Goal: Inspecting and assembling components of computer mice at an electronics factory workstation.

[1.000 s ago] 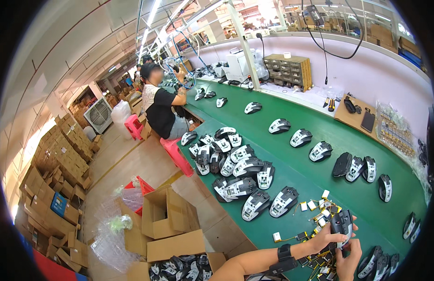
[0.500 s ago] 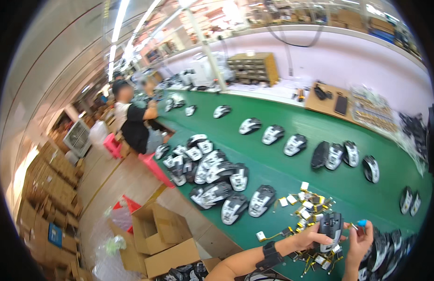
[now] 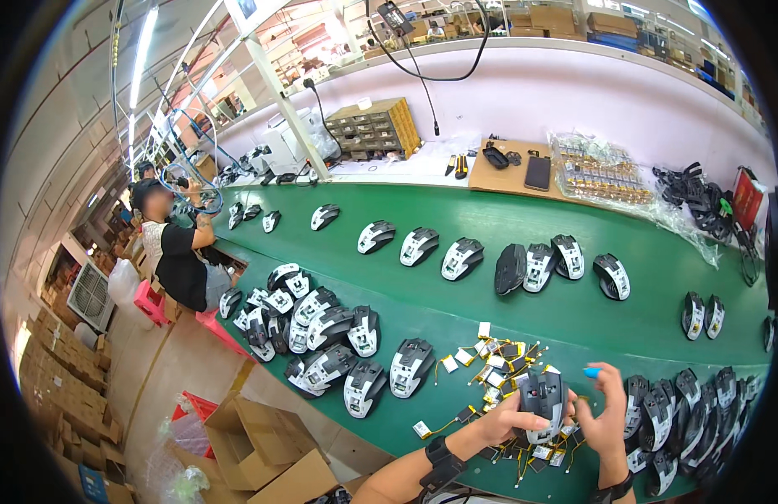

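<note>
A grey-and-black computer mouse [image 3: 543,398] is in my left hand [image 3: 508,420], whose thumb lies across its lower end. Close to the mouse's right side is my right hand [image 3: 605,418], its fingers apart and a blue cover on one fingertip. I see nothing in that hand, though the thumb tip comes close to the mouse's edge. Under and around the hands lie small flat battery packs [image 3: 495,378] with thin wires, partly hidden by the mouse and my fingers.
Mice [image 3: 323,323] are heaped to the left on the green bench [image 3: 338,244], and others [image 3: 687,416] crowd the right. A loose row of mice crosses the middle. An open cardboard box [image 3: 259,441] stands at lower left. A person [image 3: 179,252] sits at the far left.
The view has swung to the right. My right hand's fingers have spread; the small metallic piece seen near its fingertips before no longer shows. My left hand still holds the mouse.
</note>
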Available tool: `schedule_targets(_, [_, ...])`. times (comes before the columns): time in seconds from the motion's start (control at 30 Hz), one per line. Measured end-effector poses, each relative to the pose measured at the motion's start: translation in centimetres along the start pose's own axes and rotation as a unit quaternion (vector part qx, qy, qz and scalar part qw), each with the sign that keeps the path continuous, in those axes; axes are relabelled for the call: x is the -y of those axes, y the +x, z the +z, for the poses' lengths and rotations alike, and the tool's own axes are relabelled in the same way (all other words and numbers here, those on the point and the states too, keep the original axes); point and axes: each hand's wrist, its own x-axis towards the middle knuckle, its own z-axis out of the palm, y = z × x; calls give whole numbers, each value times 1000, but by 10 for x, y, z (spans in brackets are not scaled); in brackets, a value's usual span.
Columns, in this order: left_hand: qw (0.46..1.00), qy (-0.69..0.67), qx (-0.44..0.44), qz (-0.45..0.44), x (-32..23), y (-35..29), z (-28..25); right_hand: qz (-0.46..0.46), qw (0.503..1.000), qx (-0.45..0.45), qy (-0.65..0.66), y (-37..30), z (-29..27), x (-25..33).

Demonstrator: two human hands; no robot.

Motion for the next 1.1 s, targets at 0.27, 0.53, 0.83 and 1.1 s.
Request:
schedule_targets(0.27, [997,-47,57,-13,-1,0,-2,110,975,145,129,-11,2,-4])
schedule_targets(0.53, [997,-45,56,-36,6,7,0,184,960,137,160,-12,-9,-9])
schedule_targets(0.83, [1000,-15,20,5,-17,3,0,191,954,119,198,1,-5,-8])
schedule_targets(1.1, [995,-67,-9,70,-2,4,5,236,910,156,302,-9,-13,-3])
